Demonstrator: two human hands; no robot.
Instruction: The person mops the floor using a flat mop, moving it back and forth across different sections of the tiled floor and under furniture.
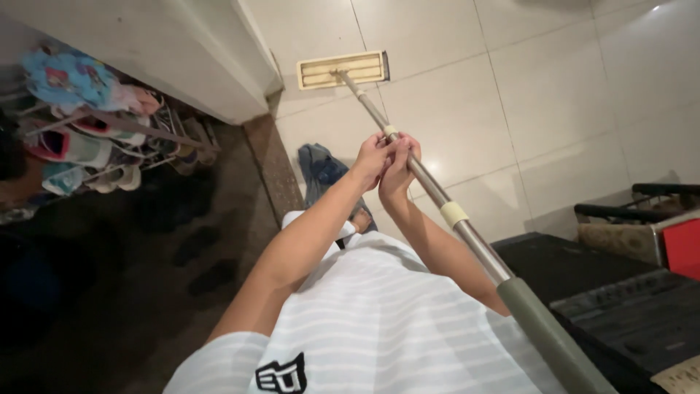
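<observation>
A flat mop with a pale rectangular head (343, 70) rests on the white tiled floor ahead of me. Its metal pole (430, 188) runs back toward me and ends in a grey-green grip (543, 328) at the lower right. Both hands wrap the pole side by side about halfway along it. My left hand (373, 159) sits on the left and my right hand (399, 169) is pressed against it on the right. My striped white shirt fills the bottom of the view.
A shoe rack (95, 131) with colourful slippers stands at the left under a white wall ledge. Dark shoes lie on the brown floor (182, 241). A blue cloth (321, 169) lies by my foot. Black steps (612, 299) and a red item (682, 244) sit at the right.
</observation>
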